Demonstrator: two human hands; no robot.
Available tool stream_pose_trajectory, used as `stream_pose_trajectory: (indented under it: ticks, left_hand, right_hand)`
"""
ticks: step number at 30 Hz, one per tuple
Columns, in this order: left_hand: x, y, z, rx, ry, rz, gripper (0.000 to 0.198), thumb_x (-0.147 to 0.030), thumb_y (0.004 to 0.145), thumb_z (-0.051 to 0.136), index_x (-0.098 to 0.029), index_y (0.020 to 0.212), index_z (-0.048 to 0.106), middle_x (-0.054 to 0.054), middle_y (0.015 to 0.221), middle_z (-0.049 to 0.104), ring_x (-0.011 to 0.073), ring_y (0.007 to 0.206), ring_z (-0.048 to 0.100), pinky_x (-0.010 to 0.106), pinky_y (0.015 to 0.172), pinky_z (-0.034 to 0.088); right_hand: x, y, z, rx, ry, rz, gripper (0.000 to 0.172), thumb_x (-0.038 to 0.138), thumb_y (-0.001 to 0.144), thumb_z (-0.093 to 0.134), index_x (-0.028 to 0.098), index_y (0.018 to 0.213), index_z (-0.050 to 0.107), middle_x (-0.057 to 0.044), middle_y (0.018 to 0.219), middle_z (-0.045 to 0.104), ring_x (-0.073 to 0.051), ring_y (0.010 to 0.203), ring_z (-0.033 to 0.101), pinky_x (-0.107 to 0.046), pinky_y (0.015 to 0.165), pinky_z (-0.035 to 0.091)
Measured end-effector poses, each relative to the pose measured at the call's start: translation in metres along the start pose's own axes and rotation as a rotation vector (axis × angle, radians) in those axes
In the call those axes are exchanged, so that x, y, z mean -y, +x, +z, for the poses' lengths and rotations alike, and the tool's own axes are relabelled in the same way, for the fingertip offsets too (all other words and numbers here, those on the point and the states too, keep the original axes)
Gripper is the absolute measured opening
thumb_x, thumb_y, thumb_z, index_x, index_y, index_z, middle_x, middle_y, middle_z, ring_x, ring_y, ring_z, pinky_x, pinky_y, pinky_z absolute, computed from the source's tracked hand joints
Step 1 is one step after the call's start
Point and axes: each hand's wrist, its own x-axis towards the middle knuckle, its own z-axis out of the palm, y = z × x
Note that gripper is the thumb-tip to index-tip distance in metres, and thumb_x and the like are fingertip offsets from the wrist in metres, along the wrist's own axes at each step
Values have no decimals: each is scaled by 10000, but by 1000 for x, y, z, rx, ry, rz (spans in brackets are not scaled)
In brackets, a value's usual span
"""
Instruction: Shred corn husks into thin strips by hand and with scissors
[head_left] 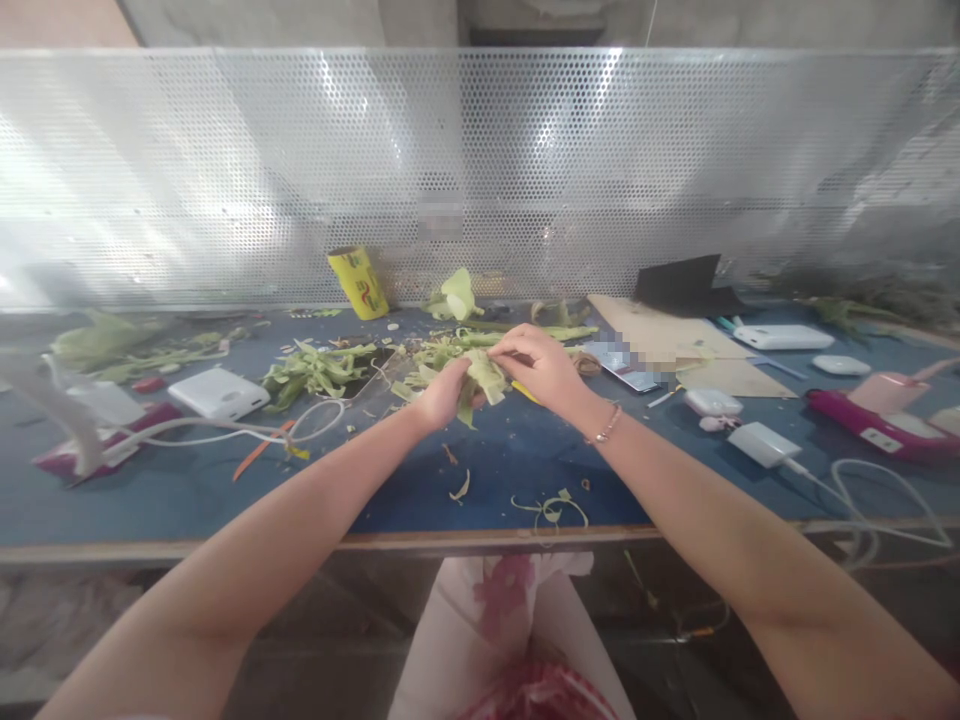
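Observation:
My left hand [442, 397] is closed around a pale green leafy bunch [486, 378] above the middle of the blue table. At the bunch's upper edge, the thumb and fingers of my right hand [538, 362] are pinched together on a part of it. Whether the leaves are fresh or artificial I cannot tell. Behind both hands lie more green stems and strips [431, 352]. To the left is a heap of cut green pieces [322, 372]. A yellow-handled tool [525, 391] shows partly beneath my right hand.
A yellow can-like container [358, 283] leans near the perforated metal panel [540, 180]. White power banks [217, 388], cables and a purple power strip [874, 422] lie at the sides. An orange strip [259, 450] is left; brown cardboard [645, 325] is right. Scraps [551, 512] lie near the front edge.

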Motion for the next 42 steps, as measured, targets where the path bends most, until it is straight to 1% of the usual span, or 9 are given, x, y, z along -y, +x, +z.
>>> stream_pose_trajectory:
  ticks: [2,6,9,14,18,23,31,37,42]
  left_hand:
    - [2,1,-2,-11,32,35,232,-335,775,425,-170,621,479,-2,516,434,108,475,396,250,494,323]
    - [0,3,-4,-50,111,205,119,-279,725,534,-163,704,529,-17,634,494,92,582,449,219,556,363]
    - [-5,3,-6,-146,189,276,97,-231,696,578,-174,755,527,-38,635,484,73,559,438,195,520,337]
    - [-13,2,-5,-268,186,298,199,-172,651,630,-170,643,431,-70,533,416,31,434,358,172,438,269]
    - [-15,1,-3,-288,183,273,207,-149,619,659,-158,617,453,-53,545,482,47,487,477,179,498,384]
    - [-14,1,-1,-291,114,252,179,-178,617,691,-141,626,515,-27,590,550,66,559,543,229,616,479]
    - [-12,1,0,-220,3,201,167,-227,594,735,-93,652,654,33,608,630,97,584,587,258,662,487]
    - [-14,0,0,-137,-31,167,205,-253,580,754,-86,680,690,70,664,665,128,632,617,268,669,486]
    - [-15,-1,1,-135,-11,135,174,-222,579,748,-87,675,692,65,657,663,114,611,604,257,653,485]
  right_hand:
    - [2,0,0,-22,31,20,71,239,815,565,198,782,613,-32,819,582,-147,766,577,-293,658,500]
    - [6,0,-4,-61,-2,8,51,224,811,553,195,769,556,-22,774,563,-142,741,564,-287,660,500]
    - [7,0,-6,-76,-74,-41,49,193,817,534,199,768,536,-23,781,556,-141,748,554,-285,667,486]
    - [7,0,-6,-67,-137,-119,97,135,829,477,200,762,506,-28,811,540,-138,756,541,-285,686,474]
    - [7,-1,-7,-44,-179,-139,106,113,827,447,204,781,477,-27,820,531,-142,784,533,-294,724,462]
    - [4,-4,-8,-27,-218,-78,90,119,805,457,209,811,454,-30,820,540,-156,792,533,-291,699,448]
    - [1,-5,-7,11,-258,-85,96,123,815,445,216,792,449,-34,797,545,-166,781,539,-294,682,449]
    - [1,-6,-6,67,-278,-126,109,123,832,420,214,773,423,-35,788,528,-165,774,521,-298,679,442]
    - [1,-7,-3,76,-287,-160,133,94,819,404,211,756,409,-29,769,519,-158,768,519,-298,691,439]
